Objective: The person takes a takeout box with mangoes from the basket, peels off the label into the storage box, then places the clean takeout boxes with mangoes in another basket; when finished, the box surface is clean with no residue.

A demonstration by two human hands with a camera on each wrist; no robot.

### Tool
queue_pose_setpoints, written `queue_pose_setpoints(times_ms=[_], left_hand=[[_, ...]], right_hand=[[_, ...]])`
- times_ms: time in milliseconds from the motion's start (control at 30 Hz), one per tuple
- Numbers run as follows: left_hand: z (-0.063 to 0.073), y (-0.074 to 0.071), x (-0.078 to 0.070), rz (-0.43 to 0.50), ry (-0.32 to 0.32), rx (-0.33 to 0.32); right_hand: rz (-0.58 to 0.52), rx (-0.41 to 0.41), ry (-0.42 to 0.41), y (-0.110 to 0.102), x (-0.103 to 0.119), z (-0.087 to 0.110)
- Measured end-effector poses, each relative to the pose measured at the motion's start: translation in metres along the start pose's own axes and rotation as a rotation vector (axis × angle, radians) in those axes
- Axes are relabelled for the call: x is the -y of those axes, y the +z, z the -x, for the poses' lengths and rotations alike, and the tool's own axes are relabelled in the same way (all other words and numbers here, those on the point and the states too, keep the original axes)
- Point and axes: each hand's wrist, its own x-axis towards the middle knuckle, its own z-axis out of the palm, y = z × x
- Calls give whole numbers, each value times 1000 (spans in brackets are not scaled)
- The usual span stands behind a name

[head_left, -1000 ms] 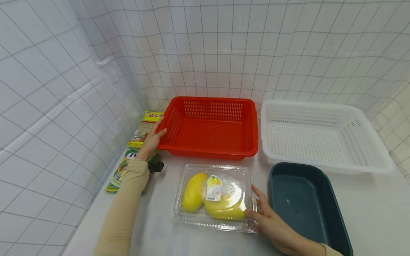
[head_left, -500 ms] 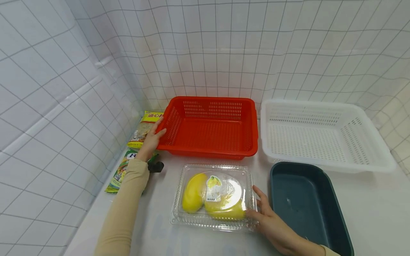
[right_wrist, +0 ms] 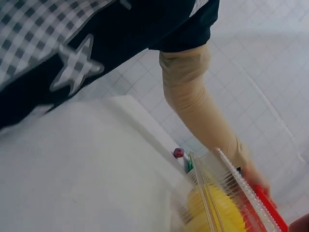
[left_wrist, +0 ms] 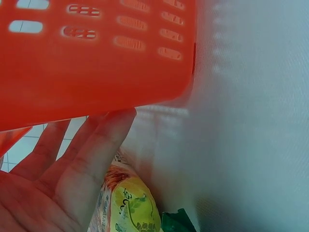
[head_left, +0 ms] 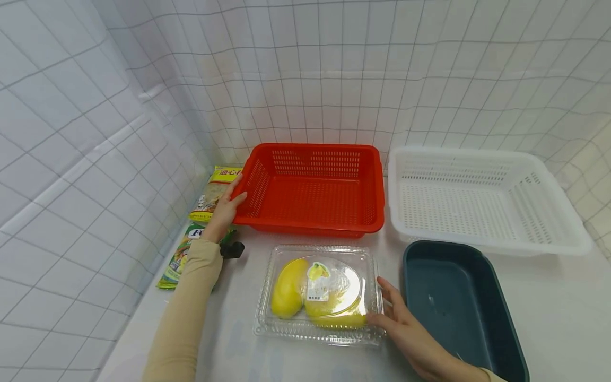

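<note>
Along the left end of the red plastic basket lies my left hand, its thumb over the rim. In the left wrist view its straight fingers reach against the outer wall under the rim. My right hand holds the right edge of a clear plastic clamshell, thumb at the lid's edge and fingers along the side. Several yellow mangoes show through the lid, which bears a white fruit label. The right wrist view shows the clamshell at its lower edge, with most of the hand out of frame.
A white basket stands at the back right, with a dark blue-green tray in front. Left of the red basket are a yellow food packet and a green packet, partly behind the left arm. White grid-patterned sheets enclose the table.
Both hands, the basket and the clamshell stay in place. Only the head view has shifted slightly.
</note>
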Motion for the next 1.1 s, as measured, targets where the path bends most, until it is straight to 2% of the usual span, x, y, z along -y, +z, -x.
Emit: queue_pose_setpoints(times_ms=[100,300,367,533,600,667,733,767,867,933,967,1000,1067,1100], left_hand=[[-1,1,0,14,-6,-5],[1,5,-2,26,-8,-3],[0,5,-2,30,0,0],[-7,2,6,4,7,-21],[-10,-1,12,-43,9,-69],[-11,-2,18,-120,29,-145],[-9,-2,20,-212,73,-242],[-6,-2,21,-255,116,-294],[9,4,16,-371,308,-410],[25,10,8,-442,469,-434],[35,14,4,-475,546,-423],[46,18,0,-489,606,-382],[68,27,-6,-518,684,-256],[80,32,-8,-532,699,-175]], right_hand=[[57,0,-118,-2,-2,0],[357,-88,-495,-13,3,3],[417,-113,-577,-18,8,2],[455,-123,-667,-30,18,-1],[479,-122,-702,-33,21,-2],[512,-115,-747,-35,24,-3],[552,-107,-796,-36,26,-4],[571,-101,-817,-37,28,-5],[617,-85,-873,-39,30,-8],[634,-67,-895,-40,32,-10],[645,-59,-903,-40,33,-11],[655,-50,-907,-39,34,-12],[680,-35,-921,-38,37,-14],[693,-26,-921,-38,39,-15]])
